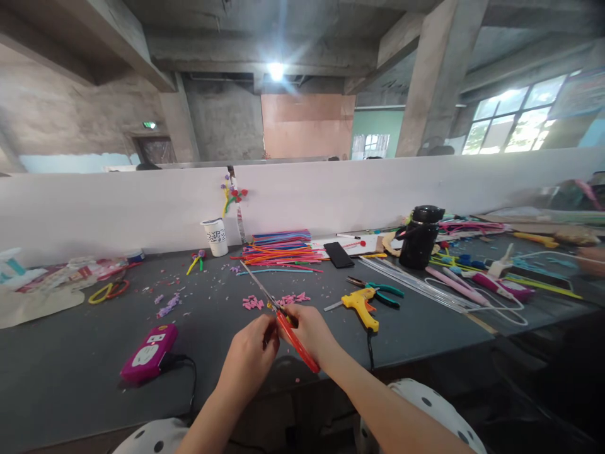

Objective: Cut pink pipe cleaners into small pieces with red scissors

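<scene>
Red-handled scissors [297, 343] are gripped in my right hand [312, 333], their long blades pointing up and to the left over the table. Close beside it, my left hand [249, 354] is closed with thumb and fingers pinched together near the base of the blades. Whatever it pinches is too small or hidden to make out. Just beyond my hands lie short pink cut pieces [253, 302], with a bit of yellow by the blades. Farther back, a bundle of red, orange, blue and purple pipe cleaners [283, 249] rests on the dark table [212, 340].
To the right are a yellow glue gun [362, 308], pliers [390, 294], a phone [339, 255], clear sticks [416, 284] and a black flask [420, 236]. Leftward are a magenta box [150, 354] with a cord, yellow-and-red scissors [108, 291] and a white cup [215, 238]. A white partition [118, 211] stands behind.
</scene>
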